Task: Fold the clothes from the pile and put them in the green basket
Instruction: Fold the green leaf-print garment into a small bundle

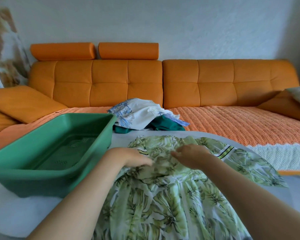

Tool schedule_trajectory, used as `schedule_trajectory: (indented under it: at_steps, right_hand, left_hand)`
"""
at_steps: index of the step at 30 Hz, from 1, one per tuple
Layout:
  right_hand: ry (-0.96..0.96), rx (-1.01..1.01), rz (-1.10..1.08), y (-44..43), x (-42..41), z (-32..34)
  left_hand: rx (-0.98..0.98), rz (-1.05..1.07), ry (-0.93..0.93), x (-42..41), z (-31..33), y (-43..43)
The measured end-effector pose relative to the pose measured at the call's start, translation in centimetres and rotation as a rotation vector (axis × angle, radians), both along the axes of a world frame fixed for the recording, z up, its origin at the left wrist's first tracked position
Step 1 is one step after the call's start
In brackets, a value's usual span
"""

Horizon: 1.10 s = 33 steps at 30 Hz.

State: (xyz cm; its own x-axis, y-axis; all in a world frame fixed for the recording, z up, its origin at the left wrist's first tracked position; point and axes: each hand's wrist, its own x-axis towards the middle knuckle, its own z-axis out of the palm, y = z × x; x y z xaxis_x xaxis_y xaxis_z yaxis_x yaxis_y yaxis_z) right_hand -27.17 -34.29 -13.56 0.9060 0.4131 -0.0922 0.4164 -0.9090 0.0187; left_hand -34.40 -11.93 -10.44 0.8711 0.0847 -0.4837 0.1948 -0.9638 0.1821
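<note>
A green leaf-print dress [171, 196] lies spread over the white table, its skirt running toward me. My left hand [132, 157] rests flat on the bodice at the left, fingers straight and pointing right. My right hand [192, 155] lies on the bodice just right of it, fingers stretched left and blurred. The two sets of fingertips nearly meet. The green basket [47, 177] stands on the table to the left and holds no clothes. The pile of clothes [145, 116], white with blue print over dark green pieces, sits at the table's far edge against the sofa.
An orange sofa [163, 84] with an orange knitted throw [241, 125] runs along the wall behind the table. Cushions lie at its left and right ends. Bare white table [10, 213] shows in front of the basket.
</note>
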Motion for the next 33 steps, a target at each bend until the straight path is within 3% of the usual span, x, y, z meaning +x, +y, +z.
schedule_trajectory:
  at_steps: [4, 6, 9, 11, 14, 18, 23, 25, 27, 30, 33]
  right_hand:
    - [-0.058, 0.055, -0.104, 0.0, 1.1, 0.3]
    - [-0.15, 0.119, -0.008, 0.5, 1.2, 0.2]
    - [0.04, 0.209, 0.193, 1.1, 1.1, 0.3]
    - [0.132, 0.131, 0.233, 1.4, 1.0, 0.7]
    - [0.061, -0.124, 0.308, 1.4, 1.3, 0.8]
    - [-0.097, -0.156, 0.296, 0.9, 1.9, 1.0]
    - [-0.361, 0.117, 0.346, -0.2, 3.4, 0.7]
    - [-0.348, 0.207, 0.339, -0.3, 3.6, 0.6]
    - [-0.333, 0.232, 0.352, -0.3, 3.4, 0.3]
    - [-0.233, 0.225, 0.362, -0.1, 2.4, 0.4]
    - [-0.003, 0.112, 0.326, 0.1, 1.6, 1.2]
  left_hand:
    - [-0.154, 0.146, -0.107, 0.9, 0.2, 0.9]
    - [-0.096, 0.056, -0.276, 1.9, -0.5, 1.2]
    - [0.016, -0.117, -0.446, 3.5, -1.9, 1.5]
    - [0.03, -0.223, -0.403, 4.3, -2.6, 1.5]
    - [0.135, -0.31, -0.394, 5.7, -3.7, 1.9]
    - [0.232, -0.134, -0.563, 6.8, -3.4, 2.9]
    - [0.245, 0.251, -0.796, 7.0, -2.8, 4.0]
    - [0.229, 0.272, -0.894, 6.7, -3.0, 3.7]
    - [0.085, 0.133, -0.94, 6.4, -3.3, 2.8]
    - [-0.188, -0.079, -0.719, 5.8, -3.8, 1.5]
    - [-0.14, -0.121, -0.336, 4.1, -4.4, 1.4]
